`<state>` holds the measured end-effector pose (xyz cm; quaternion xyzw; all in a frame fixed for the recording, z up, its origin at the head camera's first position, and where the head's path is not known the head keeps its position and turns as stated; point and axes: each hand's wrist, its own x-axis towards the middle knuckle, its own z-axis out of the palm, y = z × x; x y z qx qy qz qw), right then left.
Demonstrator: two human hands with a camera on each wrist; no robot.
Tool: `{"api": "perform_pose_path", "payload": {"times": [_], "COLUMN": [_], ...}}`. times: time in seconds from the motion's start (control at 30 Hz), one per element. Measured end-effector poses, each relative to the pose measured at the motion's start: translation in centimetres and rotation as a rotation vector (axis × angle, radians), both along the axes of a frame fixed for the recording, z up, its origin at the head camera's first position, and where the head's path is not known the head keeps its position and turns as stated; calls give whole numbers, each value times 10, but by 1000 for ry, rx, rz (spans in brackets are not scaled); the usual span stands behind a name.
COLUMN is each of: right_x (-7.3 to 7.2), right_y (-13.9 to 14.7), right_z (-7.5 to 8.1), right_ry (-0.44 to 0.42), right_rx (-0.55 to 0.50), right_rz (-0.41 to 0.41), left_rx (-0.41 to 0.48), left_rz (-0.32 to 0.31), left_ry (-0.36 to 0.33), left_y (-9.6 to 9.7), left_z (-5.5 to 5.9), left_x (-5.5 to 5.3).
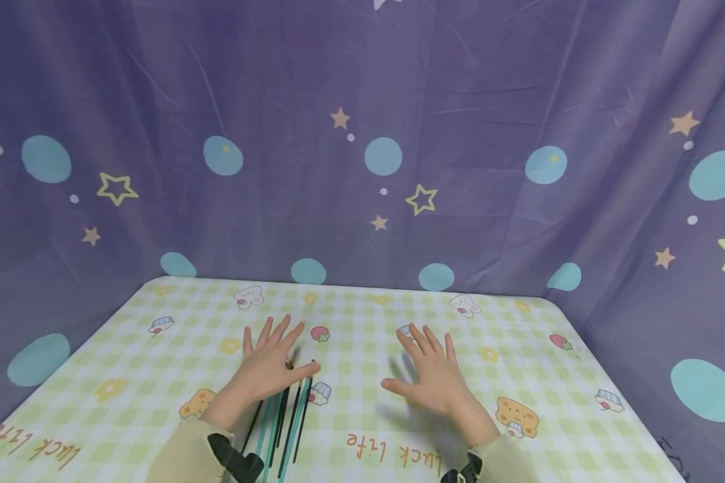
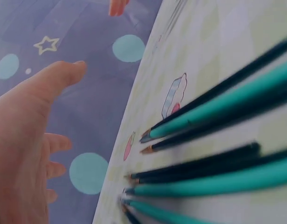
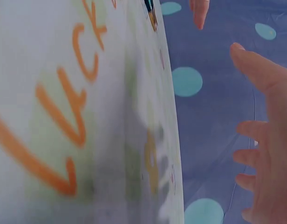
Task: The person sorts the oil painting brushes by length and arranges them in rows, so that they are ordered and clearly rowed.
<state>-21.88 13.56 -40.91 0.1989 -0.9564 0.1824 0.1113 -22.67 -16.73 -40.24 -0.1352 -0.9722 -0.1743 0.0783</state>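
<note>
Pale beige sleeves [image 1: 184,456] at the bottom edge, with black wrist mounts [image 1: 238,459] just above the cuffs' inner sides, both forearms reaching in from the lower corners and converging slightly toward the middle. Beyond them, left hand [image 1: 262,369] held palm down, back upward, with fingers long, straight and fanned apart, pointing away from the body and a little to the right; left thumb [image 1: 302,371] stretched well out sideways toward the centre. Grip fully spread, holding nothing. Right hand [image 1: 438,382] in nearly mirrored pose: palm down, fingers fanned and angled a little to the left, right thumb [image 1: 399,387] extended inward, likewise holding nothing. Raised above the cloth, judging by a soft shadow [image 1: 413,419] beside and below the palm. Well apart from each other, thumbs facing across the gap.

Close by the left hand, black and teal brushes [image 2: 213,182] lying loosely side by side on the green-checked tablecloth [image 1: 362,376], left of centre, tips pointing away from the body, some copper-coloured. Partly hidden by the left hand in the head view; visibly apart from thumb and fingers in the left wrist view. Behind the table, purple curtain [image 1: 296,208] printed with stars and blue dots.
</note>
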Motion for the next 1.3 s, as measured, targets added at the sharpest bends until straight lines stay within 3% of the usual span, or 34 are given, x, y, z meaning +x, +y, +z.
{"api": "perform_pose_path", "payload": {"times": [0.43,0.67,0.9,1.3], "right_x": [11,12,13,16], "right_y": [-34,-54,-73,-103], "right_z": [-2,-6,-10,-16], "right_ry": [-54,-135,-199,-319], "right_rx": [-56,-62,-97,-291], "right_rz": [86,146,174,148], "left_rx": [7,6,38,125], "left_rz": [34,45,74,113], "left_ry": [-43,-79,-133,-222], "left_y": [-25,-37,-45,-47], "left_z": [0,-3,-6,-10], "left_x": [20,25,28,25]}}
